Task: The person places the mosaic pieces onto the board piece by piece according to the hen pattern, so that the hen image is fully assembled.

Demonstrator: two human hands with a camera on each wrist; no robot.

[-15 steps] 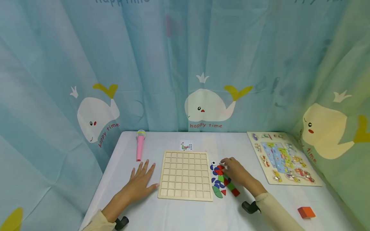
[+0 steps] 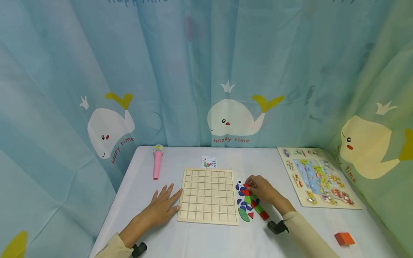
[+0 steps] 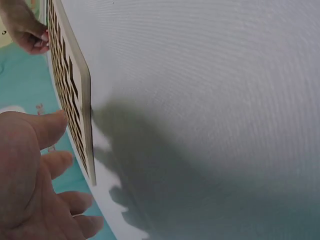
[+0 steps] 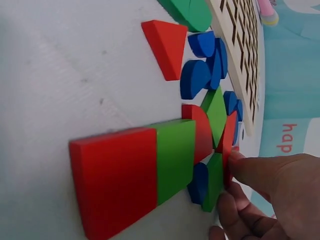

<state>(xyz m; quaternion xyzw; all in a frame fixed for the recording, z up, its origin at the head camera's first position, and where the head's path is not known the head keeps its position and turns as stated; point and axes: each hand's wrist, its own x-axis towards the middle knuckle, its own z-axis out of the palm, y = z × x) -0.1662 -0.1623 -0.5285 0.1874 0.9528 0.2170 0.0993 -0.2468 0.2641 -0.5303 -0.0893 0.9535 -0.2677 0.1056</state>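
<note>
My left hand (image 2: pixel 162 208) slides in, fingers spread, just beside the board (image 2: pixel 208 197); my right hand (image 2: pixel 262 189) closes in, pinching, as best I can tell, a red piece (image 4: pixel 227 137) in the pile (image 2: pixel 247 199) right of it, so a pick-up looks under way

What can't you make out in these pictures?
Head view: markings on the small card, too small.
Head view: anything beneath the right hand, covered by it.
Right wrist view: part of the red piece in its grip, behind the thumb.
Right wrist view: most of the pink microphone, cropped by the top edge.
Left wrist view: part of the wooden board, cropped likewise.
</note>
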